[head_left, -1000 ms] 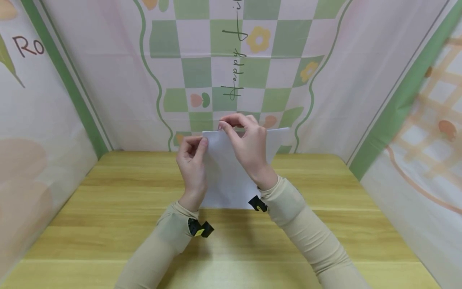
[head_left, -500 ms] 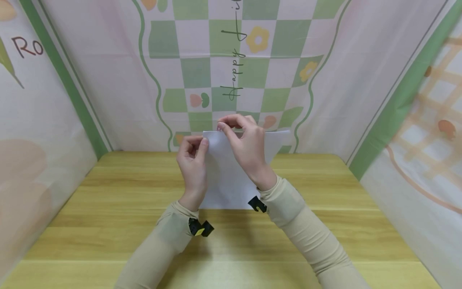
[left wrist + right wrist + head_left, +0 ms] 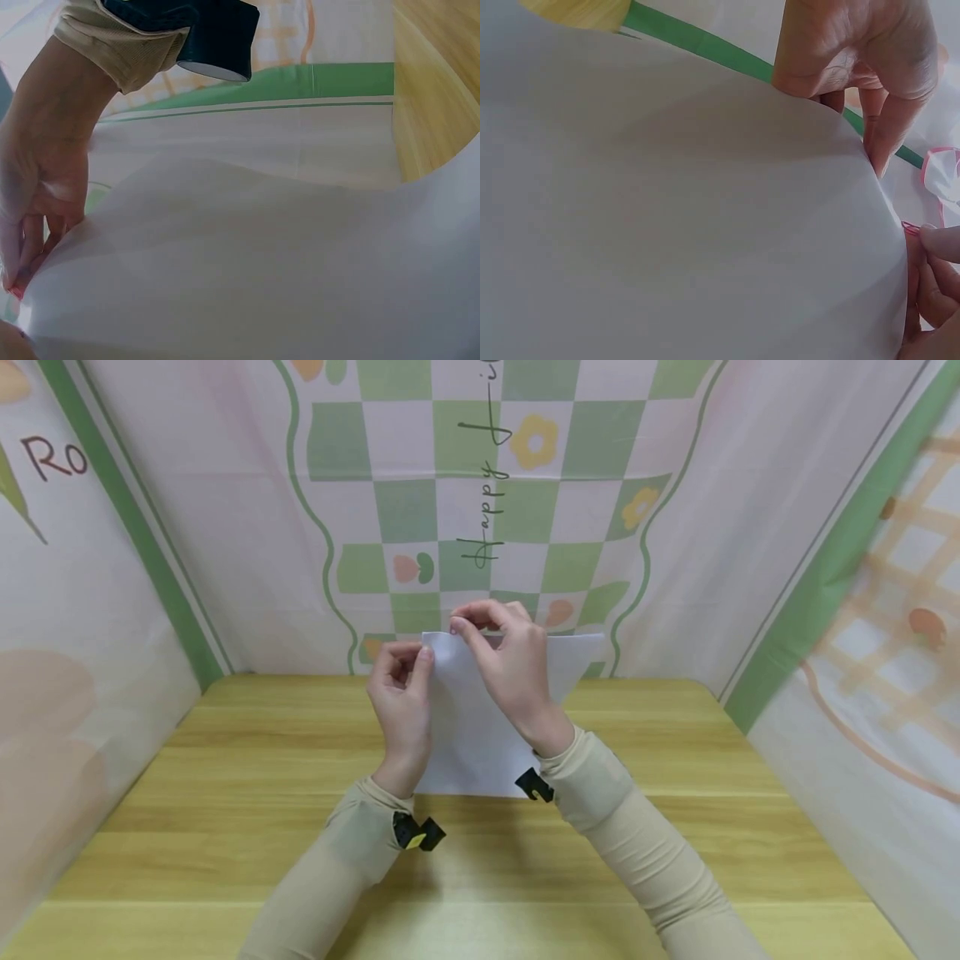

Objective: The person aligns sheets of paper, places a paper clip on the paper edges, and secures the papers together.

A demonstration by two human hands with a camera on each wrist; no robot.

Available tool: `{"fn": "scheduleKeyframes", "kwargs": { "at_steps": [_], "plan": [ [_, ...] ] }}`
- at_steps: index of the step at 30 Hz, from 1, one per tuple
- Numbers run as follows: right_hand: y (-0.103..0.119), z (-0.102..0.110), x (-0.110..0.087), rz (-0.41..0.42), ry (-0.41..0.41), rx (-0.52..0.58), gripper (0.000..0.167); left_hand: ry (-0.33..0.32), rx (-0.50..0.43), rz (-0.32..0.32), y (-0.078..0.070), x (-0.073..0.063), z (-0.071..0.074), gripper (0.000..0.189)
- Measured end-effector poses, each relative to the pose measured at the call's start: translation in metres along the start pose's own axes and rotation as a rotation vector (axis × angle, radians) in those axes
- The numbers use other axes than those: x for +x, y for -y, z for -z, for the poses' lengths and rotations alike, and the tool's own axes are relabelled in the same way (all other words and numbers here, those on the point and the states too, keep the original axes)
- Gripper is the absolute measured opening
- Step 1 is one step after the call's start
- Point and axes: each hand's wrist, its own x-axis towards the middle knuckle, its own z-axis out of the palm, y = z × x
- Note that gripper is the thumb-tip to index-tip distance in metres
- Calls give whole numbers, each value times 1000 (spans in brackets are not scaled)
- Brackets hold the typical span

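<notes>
White paper (image 3: 480, 718) stands upright in front of me, its lower edge near the tabletop. My left hand (image 3: 401, 710) pinches its upper left corner between thumb and fingers. Just right of that corner, my right hand (image 3: 517, 668) pinches a small pinkish-red paper clip (image 3: 910, 227) at the paper's top edge. The clip is mostly covered by fingertips in the head view. From the left wrist, a bit of its red shows under the right fingertips. How far the clip sits over the edge I cannot tell.
A wooden table (image 3: 262, 827) lies under both arms. Behind it hangs a cloth backdrop (image 3: 408, 510) with green checks, and printed cloth panels stand at the left and right. Black wrist cameras (image 3: 418, 832) sit on both sleeves.
My right hand has moved slightly down and left, bringing the paper clip lower against the paper's top edge. The left hand has stayed nearly still at the corner.
</notes>
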Motion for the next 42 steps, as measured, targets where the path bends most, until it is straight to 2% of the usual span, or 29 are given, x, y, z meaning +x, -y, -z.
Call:
{"fn": "scheduleKeyframes", "kwargs": {
  "at_steps": [6, 15, 22, 31, 37, 42],
  "plan": [
    [1, 1, 0, -3, 16, -2, 14, -3, 9, 27, 1, 1, 0, 5],
    [2, 1, 0, -20, 28, -12, 14, -8, -7, 16, 1, 0, -1, 5],
    [0, 1, -1, 22, 10, -37, 12, -1, -25, 12, 1, -1, 0, 10],
    [-2, 1, -2, 79, -18, -62, 10, -9, -54, 17, 1, -2, -1, 4],
    [-3, 1, -3, 108, -10, -77, 11, -12, -66, 22, 0, -2, -1, 10],
    [-3, 1, -3, 133, -3, -92, 11, -11, -77, 25, 0, -3, -1, 6]
  ]
}}
